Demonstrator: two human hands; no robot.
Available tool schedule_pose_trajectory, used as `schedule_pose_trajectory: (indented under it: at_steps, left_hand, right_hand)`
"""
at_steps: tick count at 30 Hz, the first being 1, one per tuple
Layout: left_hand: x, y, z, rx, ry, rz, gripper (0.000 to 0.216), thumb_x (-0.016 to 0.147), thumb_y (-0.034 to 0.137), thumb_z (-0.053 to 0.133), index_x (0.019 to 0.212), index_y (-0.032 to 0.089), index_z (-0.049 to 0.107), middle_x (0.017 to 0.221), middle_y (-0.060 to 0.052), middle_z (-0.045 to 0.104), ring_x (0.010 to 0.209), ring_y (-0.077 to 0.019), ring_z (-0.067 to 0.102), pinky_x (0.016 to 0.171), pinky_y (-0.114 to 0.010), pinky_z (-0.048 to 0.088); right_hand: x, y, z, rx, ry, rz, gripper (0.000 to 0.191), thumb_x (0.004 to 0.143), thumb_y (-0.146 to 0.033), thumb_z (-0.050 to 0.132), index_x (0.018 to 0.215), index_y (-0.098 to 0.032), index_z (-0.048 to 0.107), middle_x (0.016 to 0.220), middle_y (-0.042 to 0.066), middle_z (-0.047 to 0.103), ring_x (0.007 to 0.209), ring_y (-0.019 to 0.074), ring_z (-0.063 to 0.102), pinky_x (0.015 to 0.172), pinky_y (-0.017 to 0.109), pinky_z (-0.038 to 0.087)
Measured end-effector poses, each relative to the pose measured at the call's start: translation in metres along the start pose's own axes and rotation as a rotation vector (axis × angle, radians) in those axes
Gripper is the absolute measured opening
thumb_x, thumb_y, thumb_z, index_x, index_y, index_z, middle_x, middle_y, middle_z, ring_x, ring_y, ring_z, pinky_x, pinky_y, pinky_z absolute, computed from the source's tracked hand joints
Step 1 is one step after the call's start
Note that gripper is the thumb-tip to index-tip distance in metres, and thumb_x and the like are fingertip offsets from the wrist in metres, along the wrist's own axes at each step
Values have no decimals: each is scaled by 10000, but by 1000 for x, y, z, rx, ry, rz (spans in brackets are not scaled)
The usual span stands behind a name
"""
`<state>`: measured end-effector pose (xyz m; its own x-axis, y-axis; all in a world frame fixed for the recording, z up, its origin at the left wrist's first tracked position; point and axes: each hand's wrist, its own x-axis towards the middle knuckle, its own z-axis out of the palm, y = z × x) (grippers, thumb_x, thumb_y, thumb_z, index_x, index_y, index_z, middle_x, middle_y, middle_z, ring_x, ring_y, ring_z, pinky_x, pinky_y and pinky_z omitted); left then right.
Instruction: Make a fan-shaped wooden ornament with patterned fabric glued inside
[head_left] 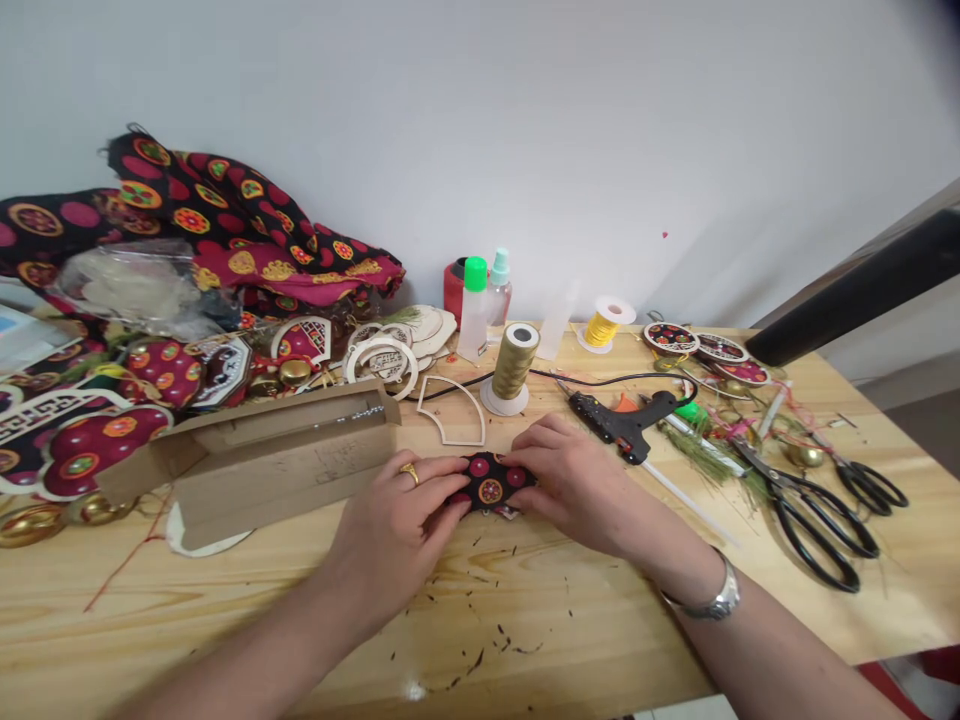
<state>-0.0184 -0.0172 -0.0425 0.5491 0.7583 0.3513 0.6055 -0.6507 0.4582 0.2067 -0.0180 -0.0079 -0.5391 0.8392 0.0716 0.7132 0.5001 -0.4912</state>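
Observation:
Between both hands, just above the middle of the wooden table, is a small fabric-covered piece (491, 488), black with maroon dots and a round flower print. My left hand (401, 515) grips its left end with thumb and fingers; a gold ring is on one finger. The right end is pinched by my right hand (574, 480), with a metal watch on that wrist. Some of the piece's edges are hidden under my fingers. Beyond it lie a thin fan-shaped frame (452, 440) and an upright spool of olive-gold thread (514, 365). A black glue gun (626, 420) rests beside my right hand.
An open cardboard box (292, 470) lies left of my hands. Patterned fabric (247, 215) is heaped at the back left near finished ornaments (105, 450). Large scissors (814, 515) lie at the right. A green-capped bottle (474, 310) and yellow thread spool (602, 325) stand by the wall.

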Motion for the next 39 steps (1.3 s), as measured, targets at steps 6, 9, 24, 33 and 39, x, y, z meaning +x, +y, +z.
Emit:
schedule_pose_trajectory:
  at_steps: [6,9,24,33,39]
  left_hand:
    - [0,1,0,14,-15,2,199,874,193,575,1043,215,677,1084,-54,728,941,-216,646,857,-391,464]
    - [-1,0,2,30,-9,7,201,874,184,579,1054,222,661,1093,-41,723,935,-212,645,865,-396,459]
    - [-2,1,-4,-74,176,50,175,876,131,539,992,137,670,1055,-116,706,936,-204,665,815,-347,542]
    - [-1,2,-6,-132,192,77,186,867,71,515,915,132,685,907,-88,721,833,-172,665,752,-295,537]
    - [-5,0,-8,-153,178,70,198,868,61,509,919,144,681,908,-72,717,815,-165,650,743,-291,522]
  right_hand:
    - [0,0,0,15,-18,19,142,873,-251,633,982,-177,685,938,59,638,947,208,525,836,339,458]
    - [0,-1,0,10,-16,23,126,873,-267,636,946,-177,685,931,54,638,943,204,525,838,337,459]
    - [7,-6,5,26,201,35,136,907,-178,571,1001,-148,665,994,79,657,926,184,594,833,312,486]
    - [50,-36,1,-474,-53,3,73,836,-131,593,803,-150,654,895,85,634,788,195,601,667,290,453]
    - [74,-43,12,-539,-125,-16,70,800,-138,610,753,-119,659,802,117,647,729,217,617,580,289,422]
